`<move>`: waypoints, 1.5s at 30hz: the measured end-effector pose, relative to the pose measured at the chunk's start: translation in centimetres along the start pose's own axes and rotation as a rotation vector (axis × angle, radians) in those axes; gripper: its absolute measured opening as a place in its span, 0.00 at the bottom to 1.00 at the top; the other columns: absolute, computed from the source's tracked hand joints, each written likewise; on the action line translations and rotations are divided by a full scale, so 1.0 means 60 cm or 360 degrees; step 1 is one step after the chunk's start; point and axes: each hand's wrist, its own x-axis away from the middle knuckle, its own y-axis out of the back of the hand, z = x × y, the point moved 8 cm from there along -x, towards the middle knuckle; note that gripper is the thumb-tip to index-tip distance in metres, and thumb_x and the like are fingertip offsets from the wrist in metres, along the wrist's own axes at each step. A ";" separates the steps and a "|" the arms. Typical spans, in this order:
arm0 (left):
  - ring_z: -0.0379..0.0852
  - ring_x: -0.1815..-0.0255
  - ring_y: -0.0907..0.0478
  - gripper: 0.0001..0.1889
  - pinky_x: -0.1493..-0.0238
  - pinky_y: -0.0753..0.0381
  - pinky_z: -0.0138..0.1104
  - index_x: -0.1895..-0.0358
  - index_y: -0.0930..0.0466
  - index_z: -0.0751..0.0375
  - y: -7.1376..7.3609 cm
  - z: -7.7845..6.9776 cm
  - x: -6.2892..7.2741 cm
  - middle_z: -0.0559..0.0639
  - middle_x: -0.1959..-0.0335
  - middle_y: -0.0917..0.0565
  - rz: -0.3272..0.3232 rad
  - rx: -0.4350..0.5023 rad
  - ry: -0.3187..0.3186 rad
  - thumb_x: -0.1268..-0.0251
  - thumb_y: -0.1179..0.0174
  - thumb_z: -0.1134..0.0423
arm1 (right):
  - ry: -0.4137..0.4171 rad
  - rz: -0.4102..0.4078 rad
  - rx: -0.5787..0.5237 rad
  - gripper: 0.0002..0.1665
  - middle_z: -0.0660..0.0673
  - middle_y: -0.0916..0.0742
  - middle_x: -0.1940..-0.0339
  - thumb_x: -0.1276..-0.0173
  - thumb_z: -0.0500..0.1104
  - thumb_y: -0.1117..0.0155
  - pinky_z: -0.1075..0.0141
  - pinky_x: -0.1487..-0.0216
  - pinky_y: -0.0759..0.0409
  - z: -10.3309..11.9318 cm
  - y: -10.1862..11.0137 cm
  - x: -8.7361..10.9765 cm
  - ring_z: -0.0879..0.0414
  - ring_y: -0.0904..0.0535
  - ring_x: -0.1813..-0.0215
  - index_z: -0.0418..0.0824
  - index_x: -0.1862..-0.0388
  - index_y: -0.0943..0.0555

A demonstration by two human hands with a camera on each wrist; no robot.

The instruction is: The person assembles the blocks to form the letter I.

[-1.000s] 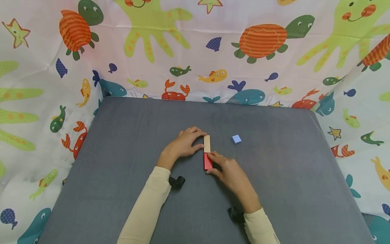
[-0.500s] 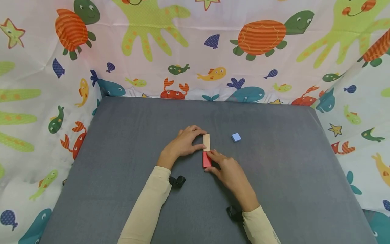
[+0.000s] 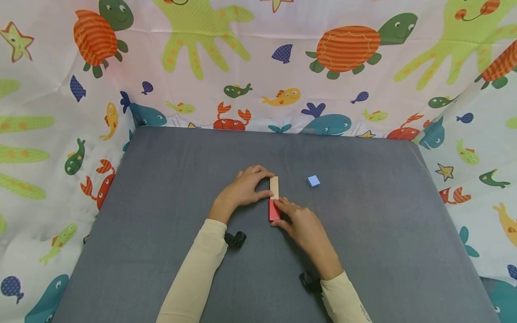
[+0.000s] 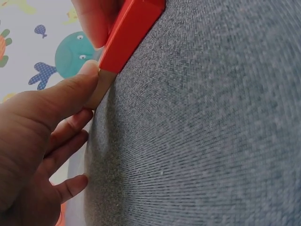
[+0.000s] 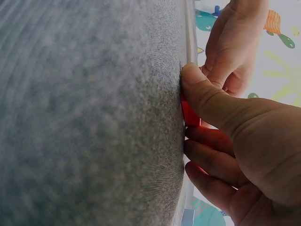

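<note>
A plain wooden block (image 3: 274, 187) and a red block (image 3: 273, 211) lie end to end in one line on the grey cloth. My left hand (image 3: 243, 186) pinches the wooden block lengthwise, thumb near the joint and a fingertip at its far end. With thumb and finger, my right hand (image 3: 303, 229) holds the two ends of the red block. In the left wrist view the red block (image 4: 129, 35) meets the wooden block (image 4: 101, 89) beside my left thumb. My right fingers hide much of the red block (image 5: 190, 113) in the right wrist view.
A small blue block (image 3: 313, 181) lies apart, to the right of the wooden block. The grey cloth surface (image 3: 181, 166) is bordered at the back and sides by a white curtain (image 3: 258, 63) printed with sea animals.
Both hands keep their hold and barely move. The blocks stay end to end; the whole head view has shifted slightly.
</note>
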 end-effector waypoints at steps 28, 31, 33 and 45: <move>0.46 0.22 0.40 0.54 0.25 0.42 0.54 0.17 0.38 0.42 -0.013 0.004 0.015 0.46 0.24 0.34 0.0160 0.0028 0.0035 0.46 0.24 0.32 | -0.0056 0.0010 -0.0031 0.41 0.45 0.17 0.30 0.39 0.58 0.20 0.50 0.54 0.12 -0.007 -0.001 -0.003 0.46 0.09 0.58 0.51 0.27 0.19; 0.47 0.22 0.40 0.54 0.26 0.41 0.54 0.17 0.38 0.42 -0.013 0.003 0.016 0.47 0.24 0.34 0.0162 0.0037 0.0040 0.46 0.23 0.32 | -0.0053 0.0012 -0.0038 0.41 0.45 0.17 0.30 0.38 0.57 0.20 0.50 0.53 0.12 -0.007 -0.002 -0.003 0.45 0.09 0.55 0.51 0.26 0.19; 0.47 0.22 0.39 0.54 0.26 0.41 0.54 0.16 0.38 0.43 -0.013 0.002 0.017 0.48 0.24 0.34 0.0164 0.0042 0.0042 0.46 0.23 0.33 | -0.0053 0.0017 -0.0053 0.41 0.45 0.17 0.29 0.38 0.57 0.20 0.49 0.51 0.13 -0.007 -0.002 -0.002 0.44 0.09 0.51 0.51 0.26 0.20; 0.47 0.21 0.37 0.51 0.27 0.40 0.53 0.17 0.36 0.46 -0.003 -0.017 0.025 0.47 0.22 0.33 0.0160 -0.0109 0.0023 0.41 0.26 0.33 | -0.0037 0.0045 -0.0136 0.40 0.43 0.18 0.29 0.36 0.54 0.20 0.47 0.45 0.15 -0.007 0.000 -0.004 0.41 0.11 0.44 0.48 0.26 0.19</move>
